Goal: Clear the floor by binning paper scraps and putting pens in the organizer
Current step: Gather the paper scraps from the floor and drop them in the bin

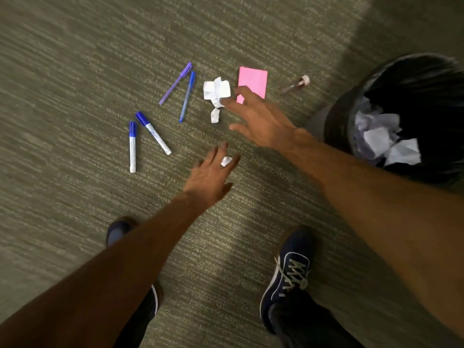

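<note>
An olive-grey ribbed carpet floor (75,71) fills the view, and no walls or furniture are seen. A black lined bin (351,101) stands at three o'clock, with crumpled white sheets (384,139) lying inside it. Two dark shoes are seen, the right shoe (288,277) at five o'clock and the left shoe (118,232) at seven o'clock, partly hidden by the forearm.

Toward twelve o'clock from the hands the litter is spread out. A crumpled white paper (216,89) lies just beside a pink note (253,80), which sits at its three o'clock. A purple pen (175,82) and a blue pen (187,96) lie at its nine o'clock, their upper ends close together. Two blue-capped markers, one upright in the view (132,146) and one slanted (153,133), lie at eight o'clock from the pens. A small brown object (295,84) with a pale end lies between the note and the bin.

The grip of the right hand (261,121) is wide open, with the fingers spread over the lower edge of the paper and the corner of the note; contact cannot be told through the blur. The grip of the left hand (211,179) is likewise open, and a small white scrap (226,161) is seen between its spread fingers; nothing is held.
</note>
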`<action>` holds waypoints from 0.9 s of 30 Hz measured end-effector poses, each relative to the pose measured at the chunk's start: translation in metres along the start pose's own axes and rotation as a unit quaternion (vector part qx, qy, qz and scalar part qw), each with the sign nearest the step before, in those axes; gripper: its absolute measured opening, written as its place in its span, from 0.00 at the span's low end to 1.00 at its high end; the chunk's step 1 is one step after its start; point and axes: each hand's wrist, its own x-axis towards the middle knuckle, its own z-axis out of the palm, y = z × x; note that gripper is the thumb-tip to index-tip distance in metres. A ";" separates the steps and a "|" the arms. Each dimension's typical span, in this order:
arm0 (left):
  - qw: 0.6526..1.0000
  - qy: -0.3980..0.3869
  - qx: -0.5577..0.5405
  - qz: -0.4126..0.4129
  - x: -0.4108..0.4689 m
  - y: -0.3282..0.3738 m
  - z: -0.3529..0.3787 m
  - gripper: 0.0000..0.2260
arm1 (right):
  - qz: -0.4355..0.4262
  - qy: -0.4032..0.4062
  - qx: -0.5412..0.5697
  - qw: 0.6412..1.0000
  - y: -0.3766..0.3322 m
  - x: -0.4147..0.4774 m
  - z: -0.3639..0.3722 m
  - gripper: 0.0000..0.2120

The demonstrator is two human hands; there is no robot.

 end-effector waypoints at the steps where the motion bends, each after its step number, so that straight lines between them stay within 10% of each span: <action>1: 1.000 -0.002 0.001 0.001 0.006 -0.004 0.007 0.37 | -0.001 -0.018 -0.011 1.000 0.006 0.010 0.007 0.32; 9: 0.988 0.015 0.135 0.067 0.024 -0.030 0.039 0.32 | -0.071 -0.036 -0.094 0.992 0.019 0.078 0.029 0.46; 27: 0.989 0.005 0.087 0.116 0.012 -0.041 0.013 0.26 | -0.090 -0.083 -0.177 0.977 -0.012 0.071 0.040 0.16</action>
